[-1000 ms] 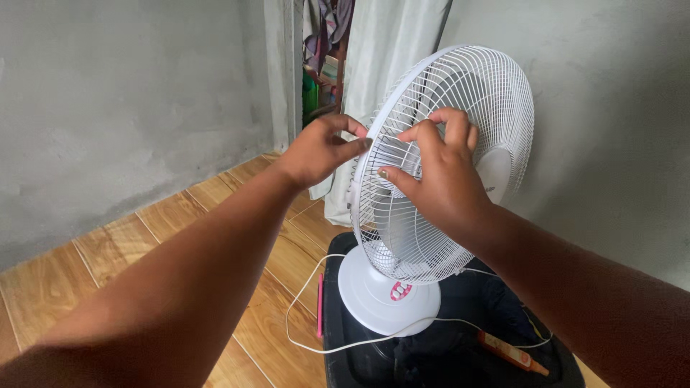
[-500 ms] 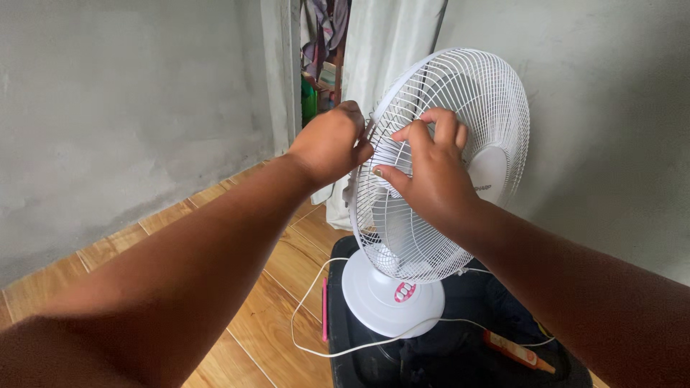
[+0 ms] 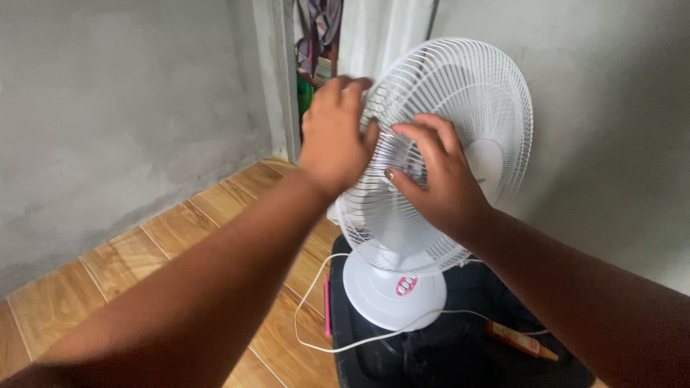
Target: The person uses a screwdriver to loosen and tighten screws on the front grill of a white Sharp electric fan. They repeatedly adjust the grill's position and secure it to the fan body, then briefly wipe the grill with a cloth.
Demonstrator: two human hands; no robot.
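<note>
Two hands are on a white fan point(image 3: 460, 129) that stands on a black box point(image 3: 460, 345) by the grey wall. Seen from the head, the left hand point(image 3: 334, 136) curls over the left edge of the wire cage and grips it. The right hand point(image 3: 438, 179) presses flat on the cage front, fingers spread, holding nothing. A white cord point(image 3: 316, 316) hangs down to the wood floor point(image 3: 144, 251). An orange tool point(image 3: 521, 341) lies on the box.
</note>
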